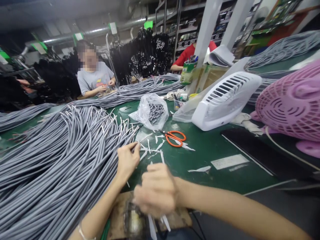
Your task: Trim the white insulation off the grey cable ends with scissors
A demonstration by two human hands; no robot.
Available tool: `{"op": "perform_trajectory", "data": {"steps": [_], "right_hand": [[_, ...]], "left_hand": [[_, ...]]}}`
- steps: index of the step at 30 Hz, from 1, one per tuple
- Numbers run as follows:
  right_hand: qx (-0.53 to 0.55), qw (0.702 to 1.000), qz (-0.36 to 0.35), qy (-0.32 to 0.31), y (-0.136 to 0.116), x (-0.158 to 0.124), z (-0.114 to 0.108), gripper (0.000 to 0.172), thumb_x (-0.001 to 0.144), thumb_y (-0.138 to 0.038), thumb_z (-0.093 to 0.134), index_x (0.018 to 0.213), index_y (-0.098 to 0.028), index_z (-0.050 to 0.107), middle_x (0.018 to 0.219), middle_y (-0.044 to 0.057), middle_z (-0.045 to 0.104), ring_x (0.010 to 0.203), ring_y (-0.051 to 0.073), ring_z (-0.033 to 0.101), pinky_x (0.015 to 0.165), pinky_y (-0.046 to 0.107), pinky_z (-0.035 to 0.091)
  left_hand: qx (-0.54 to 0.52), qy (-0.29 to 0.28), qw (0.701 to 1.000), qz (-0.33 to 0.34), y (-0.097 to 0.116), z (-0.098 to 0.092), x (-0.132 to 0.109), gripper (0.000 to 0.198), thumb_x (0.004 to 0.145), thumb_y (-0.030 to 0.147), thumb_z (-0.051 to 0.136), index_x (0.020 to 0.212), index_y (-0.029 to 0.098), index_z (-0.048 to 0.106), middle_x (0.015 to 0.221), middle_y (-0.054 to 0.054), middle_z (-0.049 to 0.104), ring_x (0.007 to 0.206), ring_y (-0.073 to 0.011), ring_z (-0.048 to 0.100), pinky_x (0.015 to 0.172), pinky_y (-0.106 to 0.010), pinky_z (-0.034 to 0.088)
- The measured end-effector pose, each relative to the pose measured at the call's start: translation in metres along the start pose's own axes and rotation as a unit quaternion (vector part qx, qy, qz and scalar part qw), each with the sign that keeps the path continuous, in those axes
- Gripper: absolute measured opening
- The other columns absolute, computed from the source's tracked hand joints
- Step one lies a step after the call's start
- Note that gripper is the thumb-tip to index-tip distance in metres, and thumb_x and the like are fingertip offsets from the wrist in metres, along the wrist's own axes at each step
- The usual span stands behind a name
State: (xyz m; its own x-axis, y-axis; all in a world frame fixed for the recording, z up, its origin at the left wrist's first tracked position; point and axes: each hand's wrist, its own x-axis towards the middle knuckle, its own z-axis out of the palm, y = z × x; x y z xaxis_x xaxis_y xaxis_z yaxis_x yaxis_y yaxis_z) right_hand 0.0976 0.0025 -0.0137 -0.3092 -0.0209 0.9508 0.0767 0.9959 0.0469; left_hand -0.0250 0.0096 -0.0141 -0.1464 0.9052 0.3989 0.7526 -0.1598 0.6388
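My left hand (128, 159) is closed in a pinch at the right edge of a large bundle of grey cables (62, 160). What lies between its thumb and finger is too small to name. Curled and slightly blurred, my right hand (157, 189) is nearer to me, above a wooden board (180, 218) with a metal device (135, 220) on it. Whatever the right fingers hold is hidden. White strips (165, 222) hang just below that hand. Scraps of white material (148, 146) lie beyond both hands.
Orange-handled scissors (176, 137) lie by a plastic bag (152, 111) of short grey pieces. To the right are a white fan (225, 103), a pink fan (292, 100) and a black slab (260, 151). Across the green table (200, 150) sits a person (96, 78); another wears red (185, 55).
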Motion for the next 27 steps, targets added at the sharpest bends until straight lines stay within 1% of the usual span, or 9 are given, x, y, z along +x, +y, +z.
{"op": "perform_trajectory", "data": {"steps": [2,4,6,8,11,17,24,26,27], "right_hand": [[-0.007,1.0,0.006,-0.023,-0.003,0.001,0.0,0.035,0.088,-0.017,0.033,0.066,-0.016,0.06,0.041,-0.003,0.046,0.038,0.009,0.039,0.043,0.026,0.027],[-0.076,0.988,0.114,-0.074,0.004,0.0,-0.005,0.031,0.089,-0.017,0.036,0.071,-0.015,0.062,0.049,0.0,0.053,0.044,0.01,0.047,0.047,0.025,0.03],[-0.152,0.959,0.218,-0.096,0.017,-0.001,-0.011,0.028,0.089,-0.019,0.042,0.071,-0.015,0.063,0.056,0.002,0.059,0.05,0.011,0.051,0.049,0.024,0.031],[-0.196,0.94,0.264,-0.093,0.029,-0.003,-0.016,0.026,0.088,-0.021,0.045,0.07,-0.015,0.063,0.059,0.003,0.06,0.051,0.011,0.052,0.051,0.023,0.029],[-0.209,0.933,0.277,-0.093,0.036,-0.003,-0.018,0.026,0.087,-0.022,0.046,0.07,-0.015,0.064,0.059,0.002,0.061,0.05,0.01,0.051,0.052,0.023,0.027],[-0.185,0.934,0.29,-0.1,0.032,-0.003,-0.016,0.026,0.087,-0.023,0.046,0.069,-0.015,0.064,0.06,0.002,0.06,0.052,0.011,0.051,0.053,0.023,0.029],[-0.049,0.934,0.343,-0.084,0.039,-0.002,-0.016,0.028,0.084,-0.02,0.048,0.059,-0.016,0.059,0.049,-0.002,0.051,0.044,0.008,0.044,0.047,0.021,0.03],[-0.041,0.944,0.32,-0.066,0.032,-0.002,-0.013,0.028,0.085,-0.02,0.047,0.06,-0.016,0.059,0.05,-0.001,0.052,0.045,0.009,0.044,0.047,0.021,0.031],[-0.033,0.958,0.28,-0.059,0.026,-0.002,-0.011,0.027,0.085,-0.02,0.046,0.062,-0.016,0.059,0.051,-0.001,0.053,0.045,0.009,0.045,0.048,0.022,0.032]], "left_hand": [[-0.031,-0.009,0.999,-0.025,0.0,-0.001,0.003,0.027,0.079,0.027,0.047,0.066,0.014,0.068,0.057,-0.004,0.063,0.048,-0.0131,0.052,0.051,-0.023,0.037],[-0.076,0.004,0.997,-0.034,0.002,-0.006,0.003,0.028,0.079,0.029,0.046,0.066,0.014,0.065,0.055,-0.001,0.059,0.049,-0.0119,0.048,0.05,-0.022,0.034],[-0.12,0.008,0.992,-0.042,0.005,-0.011,0.002,0.028,0.08,0.031,0.045,0.063,0.014,0.06,0.051,0.002,0.05,0.047,-0.0103,0.041,0.048,-0.021,0.031],[-0.156,-0.006,0.986,-0.052,0.006,-0.014,0.0,0.029,0.08,0.035,0.045,0.063,0.015,0.057,0.048,0.004,0.04,0.044,-0.0087,0.032,0.044,-0.021,0.025],[-0.191,-0.033,0.979,-0.064,0.005,-0.015,-0.003,0.031,0.08,0.039,0.045,0.065,0.015,0.056,0.048,0.005,0.033,0.043,-0.0079,0.025,0.042,-0.021,0.02],[-0.206,-0.054,0.975,-0.069,0.008,-0.014,-0.005,0.033,0.08,0.041,0.046,0.063,0.015,0.056,0.048,0.005,0.032,0.042,-0.0077,0.023,0.041,-0.021,0.018],[-0.209,-0.096,0.972,-0.055,0.012,-0.013,-0.007,0.031,0.078,0.041,0.046,0.064,0.015,0.057,0.046,0.006,0.032,0.042,-0.0081,0.025,0.041,-0.021,0.02],[-0.221,-0.085,0.97,-0.061,0.009,-0.01,-0.004,0.03,0.077,0.041,0.047,0.061,0.016,0.053,0.047,0.006,0.032,0.042,-0.0076,0.026,0.041,-0.02,0.021],[-0.233,-0.07,0.967,-0.075,0.006,-0.009,-0.001,0.03,0.077,0.041,0.048,0.06,0.016,0.05,0.047,0.006,0.032,0.042,-0.007,0.026,0.04,-0.019,0.021]]}}
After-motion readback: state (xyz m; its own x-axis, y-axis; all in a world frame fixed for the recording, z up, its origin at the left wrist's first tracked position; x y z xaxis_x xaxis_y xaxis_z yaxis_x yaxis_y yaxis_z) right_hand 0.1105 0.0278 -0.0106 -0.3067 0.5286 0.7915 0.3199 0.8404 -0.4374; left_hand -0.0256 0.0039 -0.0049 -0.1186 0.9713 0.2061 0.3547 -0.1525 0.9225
